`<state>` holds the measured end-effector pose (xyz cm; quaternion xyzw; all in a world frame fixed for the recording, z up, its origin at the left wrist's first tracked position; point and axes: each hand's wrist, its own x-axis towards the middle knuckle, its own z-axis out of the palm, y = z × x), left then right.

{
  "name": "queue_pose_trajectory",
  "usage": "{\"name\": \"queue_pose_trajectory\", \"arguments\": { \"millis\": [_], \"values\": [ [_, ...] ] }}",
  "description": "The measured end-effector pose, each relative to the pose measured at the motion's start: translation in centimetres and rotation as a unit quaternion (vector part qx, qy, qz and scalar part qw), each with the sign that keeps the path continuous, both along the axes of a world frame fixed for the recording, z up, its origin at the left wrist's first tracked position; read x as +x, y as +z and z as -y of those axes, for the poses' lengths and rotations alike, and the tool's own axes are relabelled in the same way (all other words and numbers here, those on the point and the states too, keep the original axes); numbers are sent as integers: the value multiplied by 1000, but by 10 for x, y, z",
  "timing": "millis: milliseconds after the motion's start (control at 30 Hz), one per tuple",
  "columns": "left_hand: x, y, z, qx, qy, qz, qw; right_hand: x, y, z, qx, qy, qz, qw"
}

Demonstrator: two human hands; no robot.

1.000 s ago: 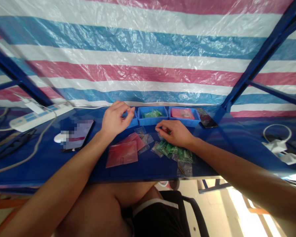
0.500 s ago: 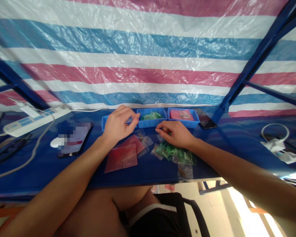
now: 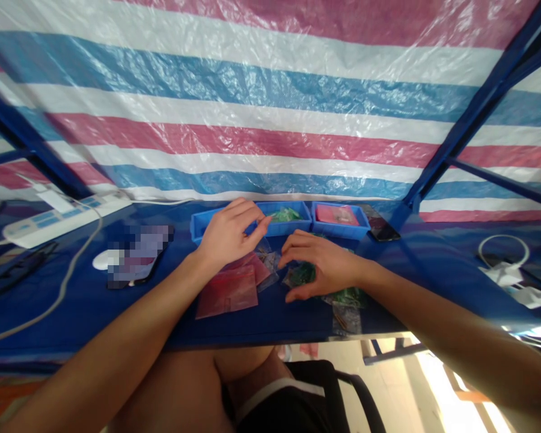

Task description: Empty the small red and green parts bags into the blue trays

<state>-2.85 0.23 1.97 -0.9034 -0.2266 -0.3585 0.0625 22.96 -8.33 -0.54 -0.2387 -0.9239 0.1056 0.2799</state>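
My left hand [image 3: 233, 233] hovers in front of the left blue bin [image 3: 198, 227], fingers curled and thumb tip drawn in close to them. Whatever those fingers may pinch is hidden. Below it lie red plastic bags [image 3: 229, 291] and small clear packets [image 3: 267, 264]. My right hand [image 3: 322, 264] is open over a pile of small green packets [image 3: 348, 296], thumb and fingers spread apart. The palm hides part of that pile. A clear packet with thin brass-coloured pieces [image 3: 345, 319] lies at the table's front edge.
Behind my hands stand a blue bin of green packets [image 3: 284, 227] and a blue bin with red bags [image 3: 340, 230]. A dark phone [image 3: 381, 224] lies right of them. Leftward are another phone [image 3: 146, 255], a white mouse-like object [image 3: 103, 260] and a power strip [image 3: 58, 222].
My right hand has gone from closed fingers to spread ones and sits lower over the green packets. My left hand keeps nearly the same pose. The view has shifted slightly.
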Motion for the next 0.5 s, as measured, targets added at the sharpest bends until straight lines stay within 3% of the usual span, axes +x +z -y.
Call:
{"name": "queue_pose_trajectory", "arguments": {
  "millis": [200,367,500],
  "values": [
    [2,-2,4,4,-22,-6,1000,3,-2,0,-54,8,72,996],
    [3,-7,2,5,-33,-21,999,2,-2,-2,-105,34,32,993],
    [3,-9,2,8,-47,-25,999,2,-8,-7,-153,-20,-55,986]
  ]
}}
